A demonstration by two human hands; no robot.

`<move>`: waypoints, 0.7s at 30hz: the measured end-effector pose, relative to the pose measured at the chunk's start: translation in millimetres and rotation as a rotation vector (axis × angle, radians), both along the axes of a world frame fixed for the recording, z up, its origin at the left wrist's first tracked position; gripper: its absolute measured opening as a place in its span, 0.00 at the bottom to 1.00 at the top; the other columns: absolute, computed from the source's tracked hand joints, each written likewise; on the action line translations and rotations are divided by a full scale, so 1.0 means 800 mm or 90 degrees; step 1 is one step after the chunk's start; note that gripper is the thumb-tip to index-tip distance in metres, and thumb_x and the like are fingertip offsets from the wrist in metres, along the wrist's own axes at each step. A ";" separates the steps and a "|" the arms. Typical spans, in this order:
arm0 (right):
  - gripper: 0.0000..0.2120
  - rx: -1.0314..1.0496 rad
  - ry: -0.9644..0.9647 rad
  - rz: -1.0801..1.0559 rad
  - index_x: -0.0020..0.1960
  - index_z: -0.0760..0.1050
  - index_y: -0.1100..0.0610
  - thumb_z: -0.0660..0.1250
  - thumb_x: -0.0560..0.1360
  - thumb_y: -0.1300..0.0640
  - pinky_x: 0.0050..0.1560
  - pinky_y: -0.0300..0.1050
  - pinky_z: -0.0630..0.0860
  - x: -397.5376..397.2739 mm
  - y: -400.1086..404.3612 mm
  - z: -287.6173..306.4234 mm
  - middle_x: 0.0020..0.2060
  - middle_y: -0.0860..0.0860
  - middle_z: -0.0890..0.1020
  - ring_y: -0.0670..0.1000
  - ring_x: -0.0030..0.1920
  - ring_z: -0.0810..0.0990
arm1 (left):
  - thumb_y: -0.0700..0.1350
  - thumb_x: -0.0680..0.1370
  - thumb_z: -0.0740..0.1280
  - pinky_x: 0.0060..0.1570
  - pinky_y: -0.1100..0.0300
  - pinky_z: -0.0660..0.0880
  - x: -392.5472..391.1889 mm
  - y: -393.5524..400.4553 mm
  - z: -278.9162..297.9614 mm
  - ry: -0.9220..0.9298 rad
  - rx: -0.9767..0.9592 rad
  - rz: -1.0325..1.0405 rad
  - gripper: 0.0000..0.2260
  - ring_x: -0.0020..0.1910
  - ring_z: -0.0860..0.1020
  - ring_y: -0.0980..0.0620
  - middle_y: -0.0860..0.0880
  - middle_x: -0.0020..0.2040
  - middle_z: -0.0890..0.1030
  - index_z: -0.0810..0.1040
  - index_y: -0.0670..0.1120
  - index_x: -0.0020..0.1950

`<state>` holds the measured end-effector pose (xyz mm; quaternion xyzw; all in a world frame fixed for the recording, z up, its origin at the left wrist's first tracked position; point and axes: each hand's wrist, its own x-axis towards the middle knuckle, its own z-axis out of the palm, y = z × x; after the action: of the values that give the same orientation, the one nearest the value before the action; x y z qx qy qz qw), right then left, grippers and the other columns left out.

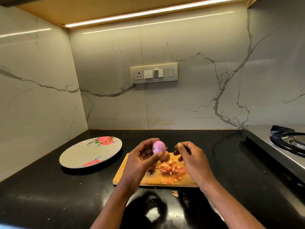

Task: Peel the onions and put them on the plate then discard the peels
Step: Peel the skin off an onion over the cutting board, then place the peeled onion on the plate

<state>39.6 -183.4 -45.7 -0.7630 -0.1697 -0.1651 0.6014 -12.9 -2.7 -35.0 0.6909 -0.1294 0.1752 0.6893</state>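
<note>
One peeled onion [158, 149] was up in my left hand [142, 160], pinched between thumb and fingertips above the wooden cutting board [125, 172], its long axis tipped a bit off upright and the root end facing down-left toward me. Nothing was on the flowery plate [82, 156] sitting off to the left on the black counter [49, 195], while the board had a heap of peels [171, 168] plus another, unpeeled onion [166, 157] just behind my thumb. Right hand [192, 158] hovered just beside the peeled onion with fingers loosely curled and apart, gripping nothing I could make out.
</note>
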 end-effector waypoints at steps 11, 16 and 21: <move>0.10 -0.103 -0.068 0.097 0.57 0.82 0.41 0.70 0.79 0.53 0.52 0.31 0.76 -0.015 0.001 0.006 0.49 0.33 0.83 0.36 0.53 0.81 | 0.46 0.70 0.76 0.53 0.62 0.79 0.000 -0.004 -0.002 0.029 0.045 0.021 0.23 0.58 0.82 0.55 0.52 0.59 0.83 0.79 0.51 0.64; 0.01 -0.099 -0.091 0.031 0.47 0.82 0.44 0.72 0.77 0.50 0.45 0.30 0.75 -0.011 -0.002 0.004 0.42 0.38 0.84 0.39 0.47 0.81 | 0.47 0.71 0.77 0.53 0.62 0.79 0.003 -0.003 -0.004 0.026 0.066 0.047 0.22 0.58 0.82 0.55 0.51 0.60 0.83 0.79 0.51 0.65; 0.01 -0.148 -0.119 -0.001 0.48 0.81 0.45 0.71 0.77 0.50 0.43 0.32 0.75 -0.008 -0.004 -0.001 0.41 0.41 0.83 0.39 0.46 0.81 | 0.53 0.70 0.79 0.55 0.60 0.80 0.006 -0.007 -0.008 -0.006 0.157 0.133 0.23 0.56 0.81 0.58 0.55 0.59 0.81 0.79 0.55 0.63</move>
<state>33.3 -186.3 -46.9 -0.8090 -0.2421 -0.2155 0.4904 -8.2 -8.1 -41.7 0.7790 -0.0807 0.2321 0.5769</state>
